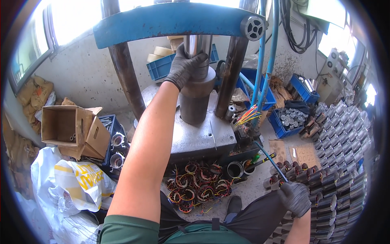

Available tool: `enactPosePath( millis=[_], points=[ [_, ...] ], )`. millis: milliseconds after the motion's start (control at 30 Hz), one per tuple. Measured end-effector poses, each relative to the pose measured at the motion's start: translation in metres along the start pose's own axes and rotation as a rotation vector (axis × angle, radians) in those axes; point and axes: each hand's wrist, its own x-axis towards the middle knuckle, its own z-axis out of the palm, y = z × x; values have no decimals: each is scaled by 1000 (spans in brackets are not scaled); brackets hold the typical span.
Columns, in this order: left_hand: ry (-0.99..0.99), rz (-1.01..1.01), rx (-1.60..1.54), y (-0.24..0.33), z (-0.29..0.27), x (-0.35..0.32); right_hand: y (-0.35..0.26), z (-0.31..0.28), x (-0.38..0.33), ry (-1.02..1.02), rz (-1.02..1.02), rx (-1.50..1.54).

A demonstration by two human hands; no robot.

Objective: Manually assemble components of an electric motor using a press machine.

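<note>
My left hand [186, 66], in a dark grey glove, reaches up to the press and wraps round the metal cylinder at its middle. The shiny steel ram [198, 44] comes down from the blue crossbeam [178, 24] at that spot. Below my fingers, a thick dark steel block [196, 101] stands upright on the press bed [185, 140]. Whether the hand holds the ram itself or a sleeve around it is hard to tell. Down at the right, my gloved right hand [295, 198] is closed on the end of a long blue lever [271, 160].
Wound stators [199, 183] with coloured wires lie heaped on the floor before the press. Rows of metal cylinders [341, 142] are stacked at right. Blue crates [284, 124] hold parts. Cardboard boxes [67, 126] and plastic sacks [65, 183] sit at left. Dark columns [126, 77] flank the ram.
</note>
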Motion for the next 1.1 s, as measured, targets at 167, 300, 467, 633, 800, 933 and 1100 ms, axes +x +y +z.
enactPosePath(
  millis=[167,300,467,633,800,933,1100],
  points=[
    [32,-33,159,2,-1,-1,10,-9,6,-88,-63,-6],
    [24,-19,164,5,0,-5,14,-15,15,-31,-109,47],
    [55,-25,204,7,2,-7,19,-17,15,68,-110,131],
    [55,-56,233,5,0,-6,24,-15,8,-106,-147,80],
    [40,-56,225,6,-1,-6,26,-15,9,-205,-129,65],
    [71,-88,296,9,0,-8,25,-17,9,-105,-55,136],
    [65,-99,255,8,0,-9,23,-19,11,-145,-120,135]
  ],
)
